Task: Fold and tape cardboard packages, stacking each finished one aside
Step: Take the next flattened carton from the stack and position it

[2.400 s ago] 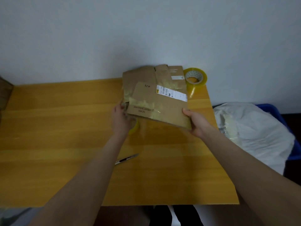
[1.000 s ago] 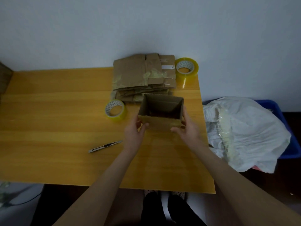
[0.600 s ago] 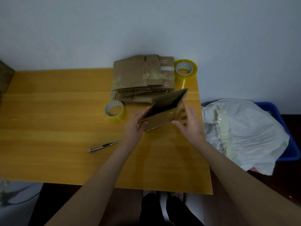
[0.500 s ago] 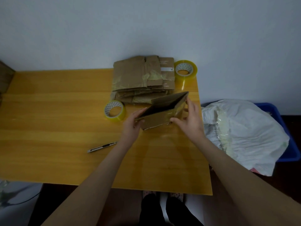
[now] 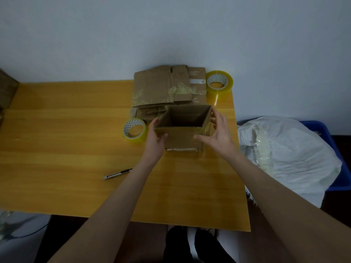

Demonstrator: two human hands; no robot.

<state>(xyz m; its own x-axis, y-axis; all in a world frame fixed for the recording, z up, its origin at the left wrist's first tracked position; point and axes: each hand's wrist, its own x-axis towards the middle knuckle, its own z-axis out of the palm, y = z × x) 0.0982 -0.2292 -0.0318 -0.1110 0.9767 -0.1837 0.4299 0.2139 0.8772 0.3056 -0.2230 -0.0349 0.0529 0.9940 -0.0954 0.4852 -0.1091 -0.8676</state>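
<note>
A cardboard box (image 5: 180,136), its top open, is stood upright on the wooden table (image 5: 66,130) just right of the frame's centre, below a stack of flattened cardboard (image 5: 155,88). Its near left corner is gripped by the left hand (image 5: 154,141), thumb on the front face. The right hand (image 5: 221,131) is spread open at the near right corner, thumb touching the front.

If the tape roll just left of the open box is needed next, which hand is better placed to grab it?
Probably the left hand: that tape roll lies right beside it. The right hand is on the opposite side of the box and would have to cross over it.
</note>
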